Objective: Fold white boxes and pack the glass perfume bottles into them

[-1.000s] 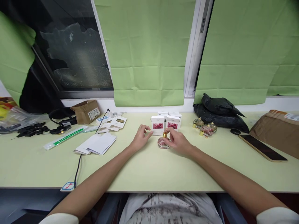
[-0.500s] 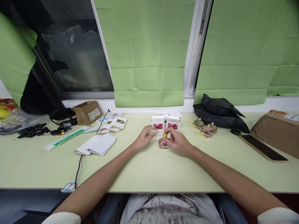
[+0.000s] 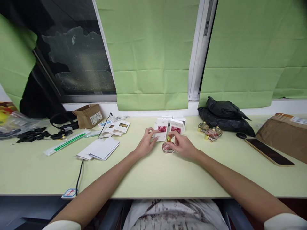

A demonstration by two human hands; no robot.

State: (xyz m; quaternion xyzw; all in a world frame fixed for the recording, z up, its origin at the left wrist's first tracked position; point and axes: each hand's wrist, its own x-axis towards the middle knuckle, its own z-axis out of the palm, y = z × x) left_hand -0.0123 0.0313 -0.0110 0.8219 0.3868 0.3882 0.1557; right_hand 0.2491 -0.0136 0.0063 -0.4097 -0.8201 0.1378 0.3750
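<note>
With my left hand (image 3: 144,142) I pinch a box (image 3: 163,136) at its left side; the small print around its pink picture (image 3: 161,129) I cannot read. My right hand (image 3: 184,144) pinches the gold cap (image 3: 169,139) of the bottle (image 3: 167,148), standing on the table (image 3: 168,179). The green strip (image 3: 70,141) has letters too small also.

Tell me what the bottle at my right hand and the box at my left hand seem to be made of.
The bottle looks like clear, glossy glass, possibly plastic: it seems see-through, pinkish inside. Its gold cap shines, suggesting metal or coated plastic. The box seems smooth, white, printed card, with flat faces and crisp edges.
</note>
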